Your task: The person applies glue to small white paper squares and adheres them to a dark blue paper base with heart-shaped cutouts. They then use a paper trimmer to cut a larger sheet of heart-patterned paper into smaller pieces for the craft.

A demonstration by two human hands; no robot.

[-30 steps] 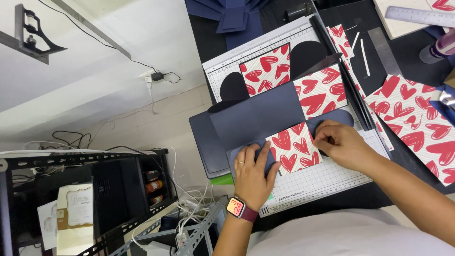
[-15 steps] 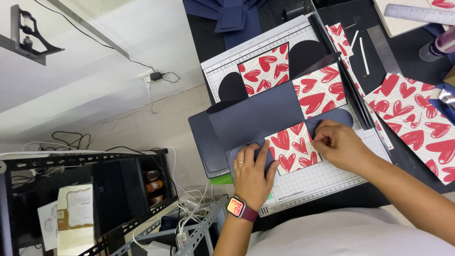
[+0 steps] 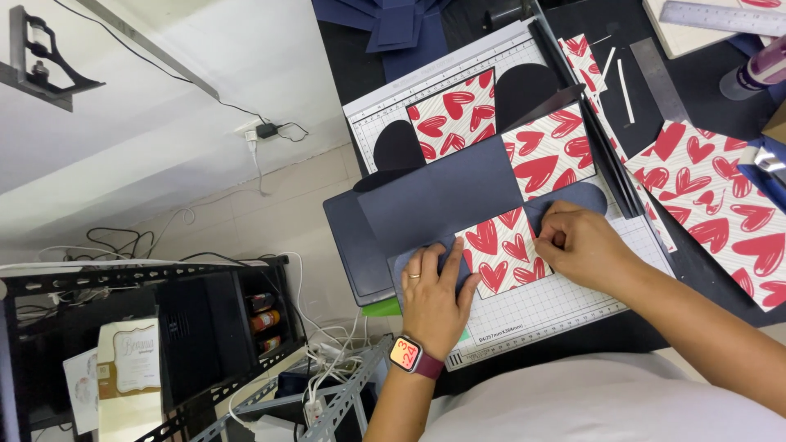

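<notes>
Both hands press a heart-patterned square onto navy card

The left hand (image 3: 432, 288) lies flat, fingers spread, on the patterned square (image 3: 503, 248) at the cutting mat's (image 3: 557, 303) near edge; the right hand (image 3: 583, 244), fingers curled, pins its right side. Uneven pressure could skew the square on the navy card (image 3: 446, 196).

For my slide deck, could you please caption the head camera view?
Left hand and right hand press a heart-patterned paper square onto navy card.
</notes>
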